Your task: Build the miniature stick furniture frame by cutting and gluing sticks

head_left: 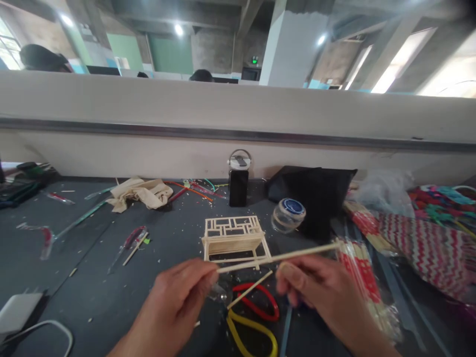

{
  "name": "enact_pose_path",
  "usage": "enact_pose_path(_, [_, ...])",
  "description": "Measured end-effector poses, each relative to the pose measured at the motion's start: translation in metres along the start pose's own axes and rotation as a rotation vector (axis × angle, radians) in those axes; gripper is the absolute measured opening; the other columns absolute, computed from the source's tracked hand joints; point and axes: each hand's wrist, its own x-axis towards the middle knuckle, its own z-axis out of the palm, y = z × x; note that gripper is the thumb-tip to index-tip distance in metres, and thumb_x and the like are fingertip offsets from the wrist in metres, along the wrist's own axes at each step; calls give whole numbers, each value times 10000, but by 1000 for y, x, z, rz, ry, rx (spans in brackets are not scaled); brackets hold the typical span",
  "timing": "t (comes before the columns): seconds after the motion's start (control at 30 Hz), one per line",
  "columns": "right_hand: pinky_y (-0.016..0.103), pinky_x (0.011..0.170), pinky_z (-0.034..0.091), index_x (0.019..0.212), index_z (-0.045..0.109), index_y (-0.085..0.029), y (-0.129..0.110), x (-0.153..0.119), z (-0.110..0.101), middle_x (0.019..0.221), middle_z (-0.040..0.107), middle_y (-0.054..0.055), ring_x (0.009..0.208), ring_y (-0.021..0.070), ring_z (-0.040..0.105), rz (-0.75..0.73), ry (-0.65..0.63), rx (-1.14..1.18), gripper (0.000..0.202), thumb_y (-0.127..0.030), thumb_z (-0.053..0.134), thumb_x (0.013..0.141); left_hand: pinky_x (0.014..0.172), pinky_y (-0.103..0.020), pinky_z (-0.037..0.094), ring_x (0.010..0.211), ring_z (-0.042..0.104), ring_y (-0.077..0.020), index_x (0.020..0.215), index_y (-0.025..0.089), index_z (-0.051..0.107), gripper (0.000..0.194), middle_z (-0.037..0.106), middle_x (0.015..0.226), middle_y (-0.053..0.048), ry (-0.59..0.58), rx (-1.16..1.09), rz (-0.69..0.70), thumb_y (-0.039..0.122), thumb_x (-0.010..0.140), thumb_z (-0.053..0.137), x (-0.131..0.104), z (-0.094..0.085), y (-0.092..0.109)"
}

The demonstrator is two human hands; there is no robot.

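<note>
Before the wooden lattice model [232, 244]: two bare hands are working above the dark bench [92, 282], and the long stick [305, 254] is crossing between them, its middle part overlapping the model's near edge in the view.
Left hand [176, 300]: it is staying to the near left of the model; its grip is pinching the left end of the long stick between thumb and fingers.
Right hand [322, 287]: it is staying to the near right of the model, with thumb and fingers curling close under the long stick; whether its grip is pinching the stick, the view is not showing clearly.
Short stick [250, 290]: it is lying slanted in front of the model, crossing over the red handle loop [274, 300], while the yellow handle loop [273, 342] is lying nearer to the person.
Jar with blue lid [286, 218]: it is standing to the right of the model, just before the black bag [327, 193].
Phone [238, 188]: it is standing upright behind the model.
Beige cloth [143, 193]: it is lying crumpled, behind the model and to its left.
Red packets [362, 267]: they are lying well to the right of the model.
</note>
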Motion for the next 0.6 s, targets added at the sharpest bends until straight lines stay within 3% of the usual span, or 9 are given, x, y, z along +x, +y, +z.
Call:
enact_pose_path(0.07, [271,599,500,893,723,-235,3,6,-14,780,701,46,661,160,629,-365,263,-391,102,-291,647,856,547,-156,428,584,596,-82,904,202,651,149,655,681,32,-5,56,-7,162,922,509,7,-10,-13])
enact_pose_path(0.1, [297,679,507,971,725,-252,4,11,-20,857,697,56,749,178,628,-506,366,-556,139,-255,663,847,550,-157,429,593,606,-85,891,198,660,149,666,687,29,-7,78,-6,167,918,517,12,-13,-20])
enact_pose_path(0.17, [329,734,499,1048,720,-260,7,23,-27,940,675,78,835,205,602,-657,413,-796,204,-236,658,856,563,-158,435,617,623,-91,876,186,675,159,688,710,17,-10,103,-6,173,913,521,21,-17,-31])
enact_pose_path(0.27, [340,746,496,1064,719,-231,17,42,-30,951,668,85,865,214,583,-691,251,-927,209,-215,589,902,574,-160,440,629,629,-96,864,171,692,176,694,711,8,-12,106,-5,177,908,521,31,-18,-40])
enact_pose_path(0.37, [357,748,487,1043,720,-205,35,56,-29,892,679,69,838,212,585,-693,119,-917,209,-190,554,917,559,-167,435,601,615,-97,860,164,700,183,681,677,12,9,90,-22,187,904,524,36,-16,-46])
enact_pose_path(0.47, [345,736,484,1025,718,-200,53,62,-28,867,673,59,814,196,586,-686,101,-804,188,-197,565,916,539,-170,427,570,601,-95,854,164,710,181,669,642,19,38,61,-66,208,899,540,37,-12,-53])
enact_pose_path(0.6, [297,716,502,957,715,-218,70,67,-24,840,664,36,800,170,605,-604,103,-601,152,-223,569,917,592,-194,451,661,634,-118,887,189,729,156,709,750,-1,78,33,-155,257,873,589,36,-11,-71])
